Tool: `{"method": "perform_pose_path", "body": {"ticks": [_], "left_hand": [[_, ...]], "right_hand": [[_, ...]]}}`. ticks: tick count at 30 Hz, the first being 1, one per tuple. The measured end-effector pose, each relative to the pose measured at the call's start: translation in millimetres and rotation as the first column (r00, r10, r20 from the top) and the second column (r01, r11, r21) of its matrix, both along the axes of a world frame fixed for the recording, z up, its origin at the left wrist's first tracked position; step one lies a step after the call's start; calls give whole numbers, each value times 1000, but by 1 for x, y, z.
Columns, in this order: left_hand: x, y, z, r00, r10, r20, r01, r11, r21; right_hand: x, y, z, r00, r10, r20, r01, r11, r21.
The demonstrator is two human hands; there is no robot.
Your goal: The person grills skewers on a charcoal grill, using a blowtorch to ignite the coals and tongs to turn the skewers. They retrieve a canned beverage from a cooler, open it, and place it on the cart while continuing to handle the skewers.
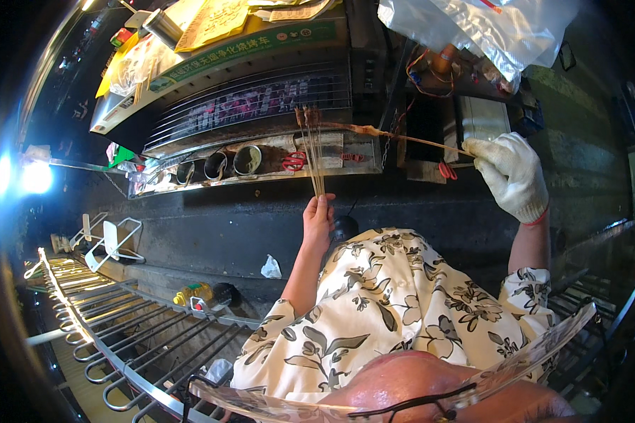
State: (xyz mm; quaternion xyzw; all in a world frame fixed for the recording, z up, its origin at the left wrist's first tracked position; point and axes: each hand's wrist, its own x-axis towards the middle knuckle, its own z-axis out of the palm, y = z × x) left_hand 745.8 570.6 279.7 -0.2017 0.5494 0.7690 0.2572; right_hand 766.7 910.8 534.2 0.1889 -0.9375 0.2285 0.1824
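My bare left hand (318, 219) grips a bundle of thin skewers (314, 158) by their lower ends; dark pieces of food sit at the far tips, over the front edge of the charcoal grill (259, 103). My right hand (510, 172), in a white knitted glove, pinches the end of one long skewer (428, 141). That skewer points left, and a long brown strip of food (352, 128) on it reaches towards the bundle's tips. Whether the strip touches them I cannot tell. Red-handled scissors (294, 161) lie on the grill's front shelf, left of the bundle.
Metal cups (247, 160) stand along the front shelf (227, 182). More red-handled scissors (447, 170) are to the right. Plastic bags (481, 31) hang over the upper right. Behind me runs a metal railing (132, 370), with an oil bottle (194, 292) near it.
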Motion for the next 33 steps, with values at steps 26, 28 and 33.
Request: {"method": "perform_pose_path", "body": {"ticks": [26,28,33], "left_hand": [[-17,2,-19,1000,-22,-19,21,999,-33],[-21,1,-19,1000,-15,-4,14,1000,-14],[-24,0,-18,999,-38,-17,37,999,-29]], "right_hand": [[102,71,-20,808,-587,46,588,808,-26],[123,89,-17,805,-590,65,589,807,34],[135,104,7,847,-526,81,513,847,135]]}}
